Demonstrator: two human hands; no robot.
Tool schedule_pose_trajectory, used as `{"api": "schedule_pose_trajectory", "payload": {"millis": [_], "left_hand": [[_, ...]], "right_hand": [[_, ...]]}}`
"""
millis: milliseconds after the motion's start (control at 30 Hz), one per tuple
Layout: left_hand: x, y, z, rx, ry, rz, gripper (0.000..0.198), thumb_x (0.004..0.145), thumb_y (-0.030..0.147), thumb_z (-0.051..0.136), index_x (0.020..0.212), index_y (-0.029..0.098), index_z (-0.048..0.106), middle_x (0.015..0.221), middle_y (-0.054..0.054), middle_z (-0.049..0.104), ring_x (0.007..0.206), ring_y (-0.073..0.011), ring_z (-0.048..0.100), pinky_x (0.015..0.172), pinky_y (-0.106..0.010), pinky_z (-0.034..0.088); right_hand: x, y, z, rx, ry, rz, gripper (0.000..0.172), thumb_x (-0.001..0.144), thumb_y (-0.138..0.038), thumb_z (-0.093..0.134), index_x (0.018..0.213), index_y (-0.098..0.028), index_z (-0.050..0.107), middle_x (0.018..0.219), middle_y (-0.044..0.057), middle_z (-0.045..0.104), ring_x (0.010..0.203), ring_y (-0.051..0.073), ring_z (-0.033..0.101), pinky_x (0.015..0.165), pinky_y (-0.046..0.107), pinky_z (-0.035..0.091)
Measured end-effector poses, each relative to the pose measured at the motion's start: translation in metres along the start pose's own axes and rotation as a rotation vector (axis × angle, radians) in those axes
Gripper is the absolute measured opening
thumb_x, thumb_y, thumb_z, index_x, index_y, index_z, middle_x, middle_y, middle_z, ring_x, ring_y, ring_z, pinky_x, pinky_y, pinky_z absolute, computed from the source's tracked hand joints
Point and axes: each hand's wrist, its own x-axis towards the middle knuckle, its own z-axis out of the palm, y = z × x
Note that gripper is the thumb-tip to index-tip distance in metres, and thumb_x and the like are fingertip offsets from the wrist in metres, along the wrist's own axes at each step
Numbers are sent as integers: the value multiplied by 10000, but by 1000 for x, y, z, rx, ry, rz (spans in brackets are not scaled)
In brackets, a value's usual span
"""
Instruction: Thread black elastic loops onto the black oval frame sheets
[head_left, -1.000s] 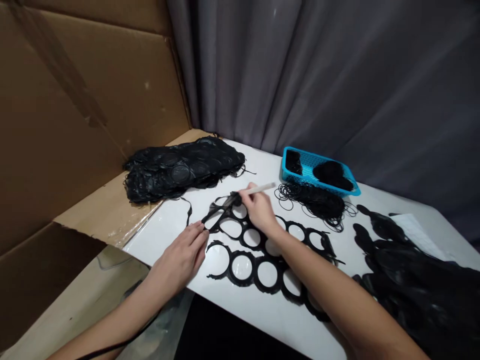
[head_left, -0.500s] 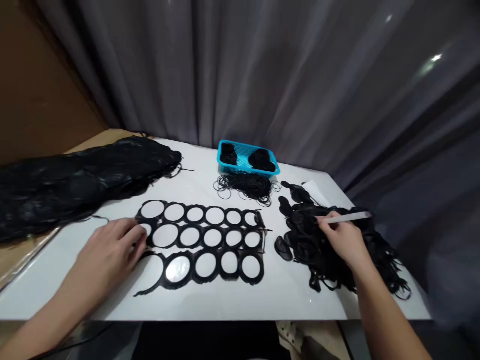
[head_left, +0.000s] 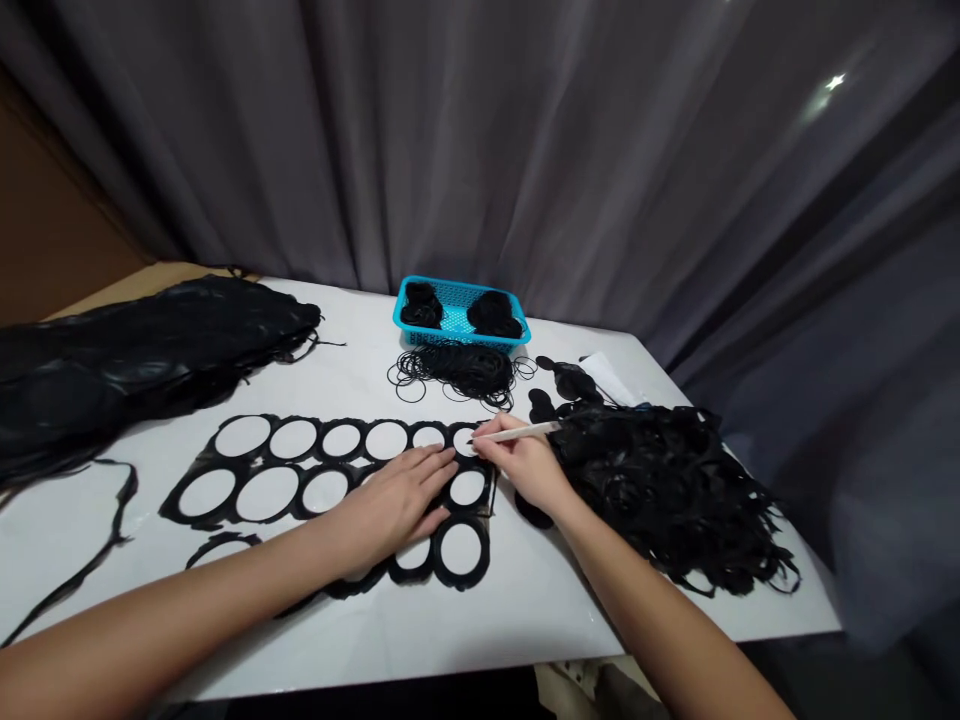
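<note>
A black sheet with rows of round holes (head_left: 300,490) lies flat on the white table. My left hand (head_left: 401,500) is stretched out on its right half, fingers fairly flat, covering some of the holes. My right hand (head_left: 523,465) grips a white, pen-like stick (head_left: 525,431) whose dark tip meets the sheet at the top right hole. To the right of that hand lies a heap of black cut-out scraps and strips (head_left: 660,490). Several small black discs (head_left: 541,405) are scattered at the heap's left side.
A blue basket (head_left: 463,290) with black pieces in it stands at the back. Thin black rings (head_left: 465,372) are piled before it. A long stack of black sheets (head_left: 142,350) lies at left, a loose black strip (head_left: 116,530) nearer me. White paper (head_left: 606,378) rests behind the heap.
My left hand has moved right from the sheet's left end and flattened over it. My right hand has brought the stick left from the scrap heap to the top right hole. The view has shifted.
</note>
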Motion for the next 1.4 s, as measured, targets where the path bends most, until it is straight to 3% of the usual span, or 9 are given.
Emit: {"api": "schedule_pose_trajectory", "payload": {"millis": [167, 733, 833, 1000, 1067, 1167, 1233, 1300, 1400], "left_hand": [[-4, 4, 6, 55, 7, -15, 461, 1013, 337, 497, 1425, 131, 509, 1448, -152, 560, 1373, -321, 478, 1137, -487, 387], [-3, 7, 11, 63, -8, -10, 411, 986, 277, 486, 1355, 107, 546, 1457, -163, 551, 1376, -345, 477, 1148, -524, 369], [-2, 8, 10, 60, -29, -16, 431, 984, 272, 484, 1375, 95, 527, 1471, -169, 537, 1395, -329, 464, 1164, -514, 351], [-1, 9, 10, 36, -40, -33, 424, 969, 263, 482, 1355, 96, 539, 1468, -178, 539, 1390, -328, 475, 1162, -524, 348], [-1, 9, 11, 22, -36, -38, 405, 967, 264, 482, 1334, 108, 555, 1472, -168, 537, 1397, -333, 465, 1159, -524, 352], [-2, 9, 11, -12, -24, -41, 403, 967, 256, 494, 1341, 116, 550, 1477, -165, 531, 1404, -330, 460, 1163, -527, 348], [-3, 8, 10, -28, -19, -41, 408, 973, 261, 508, 1354, 119, 539, 1481, -166, 527, 1412, -325, 450, 1170, -528, 340], [-6, 7, 5, -35, -18, -32, 445, 981, 290, 532, 1390, 117, 508, 1493, -170, 513, 1428, -324, 428, 1175, -517, 341], [-15, 2, -7, -41, -8, -51, 533, 984, 328, 555, 1461, 120, 439, 1515, -182, 480, 1437, -320, 415, 1179, -480, 354]], "right_hand": [[6, 23, 13, -28, -18, 29, 140, 864, -334, 625, 827, -199, 633, 887, 36, 706, 783, 183, 616, 721, 310, 477], [3, 22, 11, -110, -32, -13, 138, 926, -282, 588, 805, -223, 562, 964, 44, 686, 914, 206, 648, 832, 341, 492], [-4, 17, 16, -263, -61, -140, 126, 968, -229, 526, 844, -227, 551, 990, 67, 670, 952, 219, 631, 860, 358, 489], [-8, 8, 16, -781, -186, -340, 148, 936, -118, 474, 973, -209, 584, 1034, 143, 667, 960, 297, 561, 830, 416, 437], [4, 9, 0, -908, -39, -278, 147, 929, -119, 464, 904, -210, 578, 916, 131, 656, 863, 285, 546, 771, 392, 414], [29, 13, -37, -954, 318, -98, 182, 947, -166, 430, 819, -219, 548, 757, 91, 609, 725, 249, 517, 683, 344, 365], [41, 13, -55, -874, 417, -12, 165, 946, -233, 456, 806, -224, 543, 712, 63, 601, 665, 229, 512, 653, 324, 346], [47, 9, -59, -726, 379, 38, 181, 928, -308, 497, 769, -231, 537, 680, 36, 603, 632, 211, 519, 644, 312, 347], [45, 3, -37, -465, 193, 63, 244, 890, -391, 547, 707, -232, 526, 678, 14, 621, 647, 196, 547, 639, 292, 363]]}}
